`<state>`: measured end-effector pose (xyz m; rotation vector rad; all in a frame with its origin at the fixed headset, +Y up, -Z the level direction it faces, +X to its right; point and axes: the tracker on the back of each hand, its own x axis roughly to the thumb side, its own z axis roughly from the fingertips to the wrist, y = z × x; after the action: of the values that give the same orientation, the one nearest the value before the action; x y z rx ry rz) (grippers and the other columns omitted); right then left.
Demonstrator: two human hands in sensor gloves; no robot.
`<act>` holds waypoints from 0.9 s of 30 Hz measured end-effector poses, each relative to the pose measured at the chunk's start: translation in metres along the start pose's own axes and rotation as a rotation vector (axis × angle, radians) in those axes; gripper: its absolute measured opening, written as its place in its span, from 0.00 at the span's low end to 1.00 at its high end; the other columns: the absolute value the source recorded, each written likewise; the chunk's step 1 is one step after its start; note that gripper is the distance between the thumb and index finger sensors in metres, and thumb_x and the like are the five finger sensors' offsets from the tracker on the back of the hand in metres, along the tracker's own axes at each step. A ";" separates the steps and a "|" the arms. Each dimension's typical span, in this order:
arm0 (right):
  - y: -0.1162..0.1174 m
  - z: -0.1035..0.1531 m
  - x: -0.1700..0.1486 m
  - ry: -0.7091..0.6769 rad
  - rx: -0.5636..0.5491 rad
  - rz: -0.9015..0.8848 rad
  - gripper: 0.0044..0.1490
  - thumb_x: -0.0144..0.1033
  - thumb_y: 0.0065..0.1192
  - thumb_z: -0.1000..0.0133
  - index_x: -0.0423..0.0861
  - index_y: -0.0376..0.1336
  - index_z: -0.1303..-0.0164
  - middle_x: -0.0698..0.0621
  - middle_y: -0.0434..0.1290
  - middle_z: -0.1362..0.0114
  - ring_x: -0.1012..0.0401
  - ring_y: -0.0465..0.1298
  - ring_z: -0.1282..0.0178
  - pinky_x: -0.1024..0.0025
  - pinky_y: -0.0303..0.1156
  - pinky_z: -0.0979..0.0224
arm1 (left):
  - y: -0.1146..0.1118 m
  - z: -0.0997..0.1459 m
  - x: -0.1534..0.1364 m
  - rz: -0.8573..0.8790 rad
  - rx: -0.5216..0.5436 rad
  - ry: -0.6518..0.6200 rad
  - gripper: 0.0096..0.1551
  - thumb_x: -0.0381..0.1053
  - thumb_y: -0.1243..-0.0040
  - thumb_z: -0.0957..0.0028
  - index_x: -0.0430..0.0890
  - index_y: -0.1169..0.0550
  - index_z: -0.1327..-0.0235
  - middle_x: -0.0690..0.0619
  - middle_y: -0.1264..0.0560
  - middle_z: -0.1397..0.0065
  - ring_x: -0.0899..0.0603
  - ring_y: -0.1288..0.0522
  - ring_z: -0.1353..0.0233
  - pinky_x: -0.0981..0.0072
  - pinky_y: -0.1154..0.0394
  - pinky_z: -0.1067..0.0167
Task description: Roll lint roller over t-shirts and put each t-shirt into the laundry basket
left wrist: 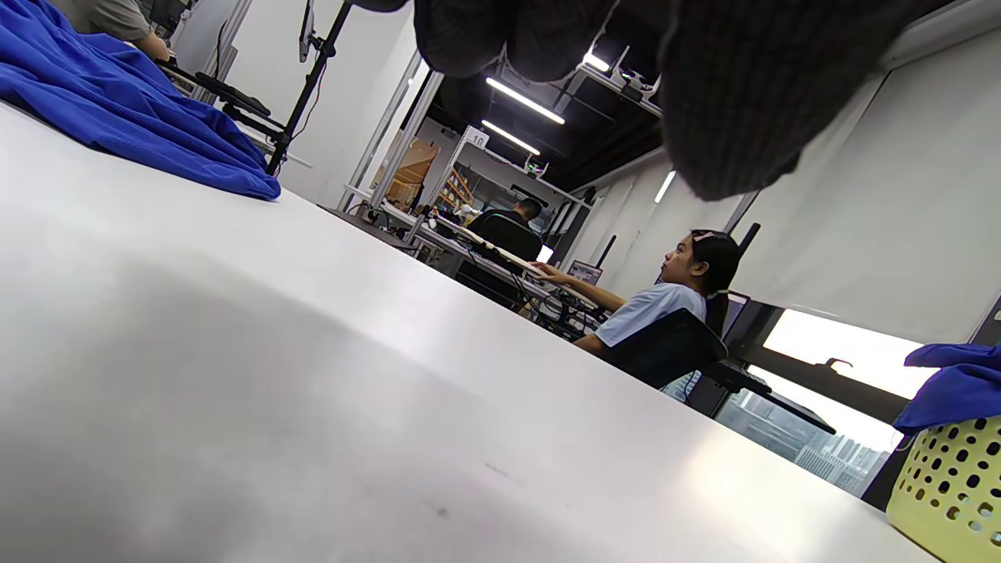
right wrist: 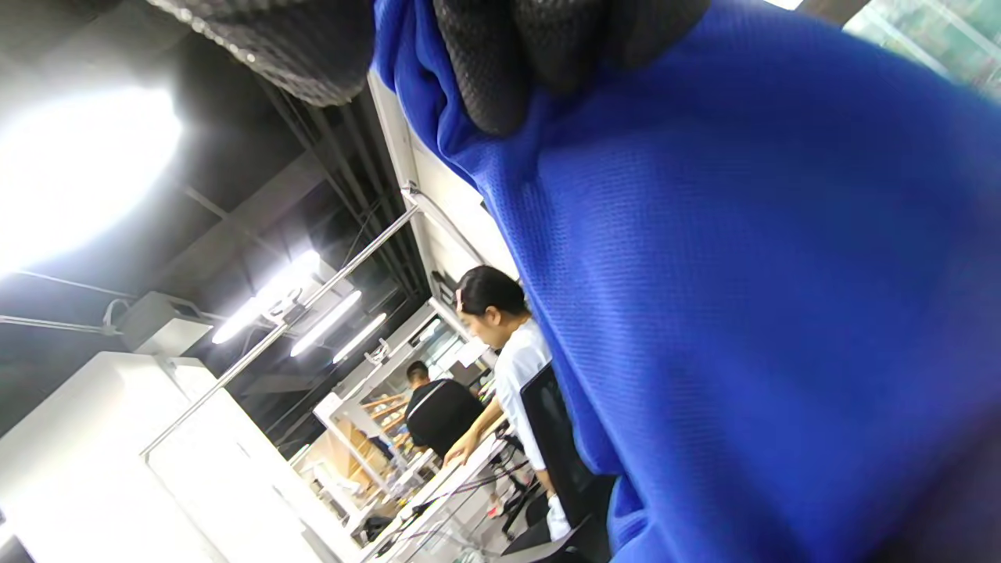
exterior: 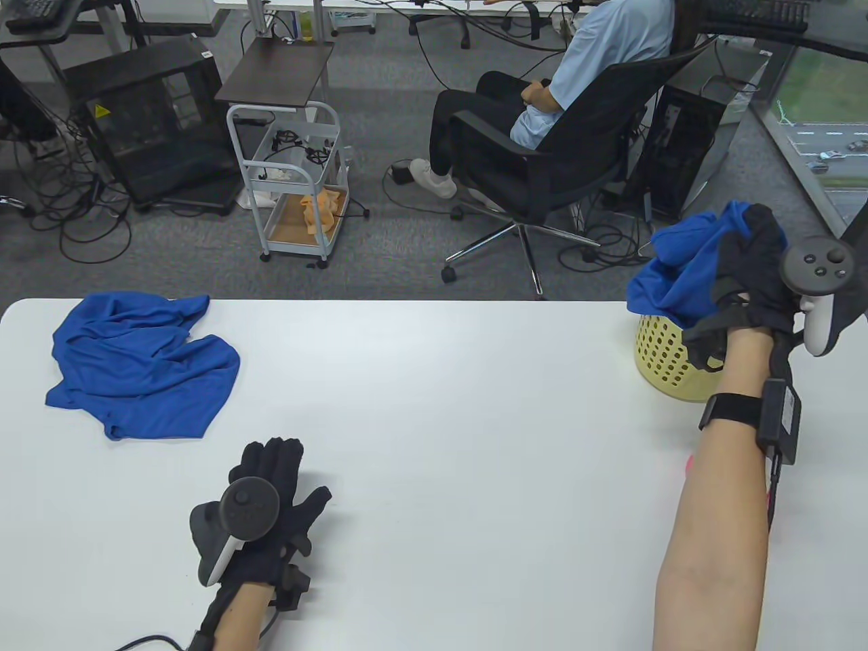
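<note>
My right hand grips a bunched blue t-shirt and holds it over the pale yellow perforated laundry basket at the table's right edge. In the right wrist view the blue t-shirt fills most of the frame, with my gloved fingers curled into it. A second blue t-shirt lies crumpled at the table's far left, and also shows as the second blue t-shirt in the left wrist view. My left hand rests flat on the table near the front, holding nothing. No lint roller is in view.
The white table spans the view. Beyond its far edge sit a person in an office chair, a white wire cart and computer cases. The basket shows at the right in the left wrist view.
</note>
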<state>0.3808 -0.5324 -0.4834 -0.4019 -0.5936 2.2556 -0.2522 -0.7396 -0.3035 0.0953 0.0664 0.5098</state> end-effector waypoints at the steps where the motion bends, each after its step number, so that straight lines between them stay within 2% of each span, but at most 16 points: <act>1: -0.002 0.001 -0.001 -0.005 -0.042 0.002 0.34 0.47 0.47 0.35 0.57 0.43 0.21 0.49 0.58 0.14 0.49 0.55 0.15 0.55 0.54 0.16 | 0.000 0.000 -0.001 0.002 0.001 0.003 0.49 0.68 0.35 0.52 0.58 0.44 0.21 0.55 0.47 0.16 0.41 0.57 0.14 0.48 0.57 0.22; 6: -0.016 0.005 0.004 -0.065 -0.121 0.002 0.34 0.49 0.46 0.35 0.61 0.40 0.22 0.53 0.56 0.13 0.53 0.52 0.13 0.57 0.51 0.13 | 0.000 -0.002 -0.003 -0.001 0.002 0.012 0.49 0.68 0.35 0.52 0.58 0.44 0.21 0.55 0.47 0.16 0.41 0.57 0.15 0.48 0.57 0.22; 9: -0.016 0.005 0.004 -0.057 -0.129 0.040 0.33 0.50 0.46 0.35 0.62 0.41 0.22 0.55 0.57 0.13 0.54 0.53 0.12 0.58 0.52 0.12 | -0.001 -0.002 -0.002 -0.003 -0.006 0.011 0.49 0.68 0.35 0.52 0.57 0.44 0.21 0.55 0.47 0.16 0.41 0.57 0.15 0.48 0.57 0.22; 13: 0.008 -0.004 -0.009 0.072 0.026 0.152 0.33 0.51 0.48 0.35 0.58 0.48 0.21 0.47 0.63 0.16 0.47 0.59 0.16 0.51 0.58 0.16 | -0.002 -0.001 0.000 -0.012 -0.010 0.004 0.49 0.68 0.35 0.52 0.58 0.44 0.21 0.55 0.47 0.16 0.41 0.57 0.14 0.48 0.57 0.22; 16: 0.036 -0.009 -0.021 0.166 0.167 0.333 0.32 0.52 0.50 0.36 0.59 0.53 0.21 0.42 0.70 0.24 0.42 0.66 0.25 0.43 0.62 0.23 | -0.002 -0.001 0.000 -0.010 -0.010 0.006 0.49 0.68 0.35 0.52 0.58 0.44 0.21 0.55 0.47 0.16 0.41 0.57 0.14 0.48 0.57 0.22; 18: 0.048 -0.008 -0.024 0.216 0.188 0.459 0.32 0.54 0.50 0.36 0.62 0.52 0.20 0.43 0.70 0.25 0.43 0.68 0.27 0.43 0.63 0.24 | -0.001 -0.001 -0.001 -0.007 -0.007 0.008 0.49 0.68 0.35 0.52 0.58 0.44 0.21 0.55 0.47 0.16 0.41 0.57 0.14 0.48 0.57 0.22; 20: 0.060 -0.010 -0.025 0.212 0.225 0.544 0.31 0.53 0.50 0.36 0.60 0.55 0.22 0.44 0.70 0.26 0.43 0.68 0.28 0.43 0.63 0.25 | 0.000 -0.001 -0.003 -0.002 -0.006 0.013 0.49 0.68 0.35 0.52 0.58 0.44 0.21 0.55 0.47 0.16 0.41 0.57 0.14 0.48 0.57 0.22; 23: 0.065 -0.009 -0.017 0.196 0.163 0.640 0.28 0.53 0.51 0.37 0.61 0.59 0.25 0.48 0.75 0.32 0.47 0.72 0.31 0.45 0.67 0.26 | -0.001 -0.002 -0.004 -0.001 -0.008 0.018 0.49 0.68 0.35 0.52 0.58 0.44 0.21 0.55 0.47 0.15 0.41 0.57 0.14 0.48 0.57 0.22; 27: 0.052 -0.006 0.011 0.162 0.080 0.677 0.27 0.55 0.52 0.37 0.60 0.63 0.29 0.53 0.80 0.39 0.51 0.77 0.37 0.49 0.72 0.30 | -0.001 -0.002 -0.003 -0.004 -0.014 0.014 0.49 0.67 0.35 0.52 0.58 0.44 0.21 0.55 0.47 0.15 0.41 0.57 0.14 0.48 0.57 0.22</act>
<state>0.3459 -0.5541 -0.5172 -0.8334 -0.3021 2.8321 -0.2550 -0.7418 -0.3058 0.0777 0.0764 0.5065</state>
